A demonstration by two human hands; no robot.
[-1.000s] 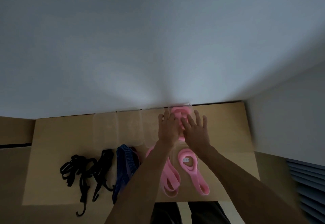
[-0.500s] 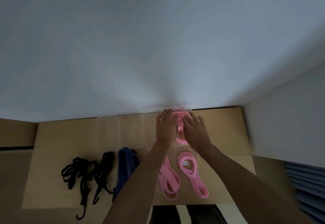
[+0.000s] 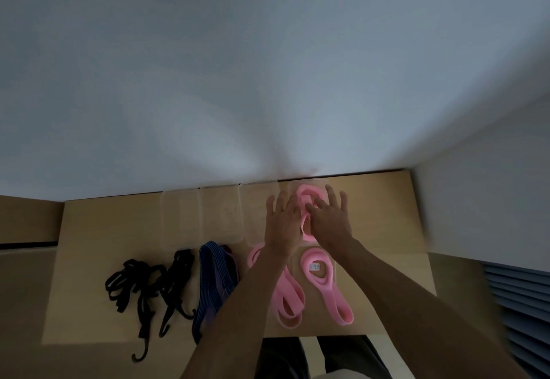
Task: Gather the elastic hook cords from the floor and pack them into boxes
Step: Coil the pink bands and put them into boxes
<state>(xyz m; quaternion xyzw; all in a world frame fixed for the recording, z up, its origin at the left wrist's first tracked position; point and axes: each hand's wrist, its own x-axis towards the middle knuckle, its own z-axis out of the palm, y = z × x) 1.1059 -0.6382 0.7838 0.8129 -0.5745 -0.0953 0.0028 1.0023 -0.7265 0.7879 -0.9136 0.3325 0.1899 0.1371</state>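
Packing step, head view: I have both hands over the rightmost clear box [image 3: 309, 183], which stands against the wall [image 3: 268, 81] at the far edge of the cardboard sheet [image 3: 387, 215]. My left hand [image 3: 282, 221] lies flat with fingers straight and spread, pressing at the left side of the coiled pink cord [image 3: 308, 195] in that box; my right hand [image 3: 330, 218] is likewise open-fingered, resting on the cord's right side, and neither hand grips anything. The coil rises above the box rim, so I judge that I am tamping it down to seat it. Three further clear boxes [image 3: 181, 218] stand in a row to the left, apparently unfilled, though their transparency makes this hard to confirm. Nearer to me on the cardboard lie, from right to left, a pink cord with a white tag [image 3: 324, 283], a second pink cord [image 3: 285, 295] partly under my left forearm, a blue striped cord [image 3: 212, 277], and two black hook cords [image 3: 143, 292], well apart from the boxes. The next move, as I judge it, calls for lifting both palms once the coil stays down, then folding a loose pink cord compactly enough for the next box; the elastic may spring back out
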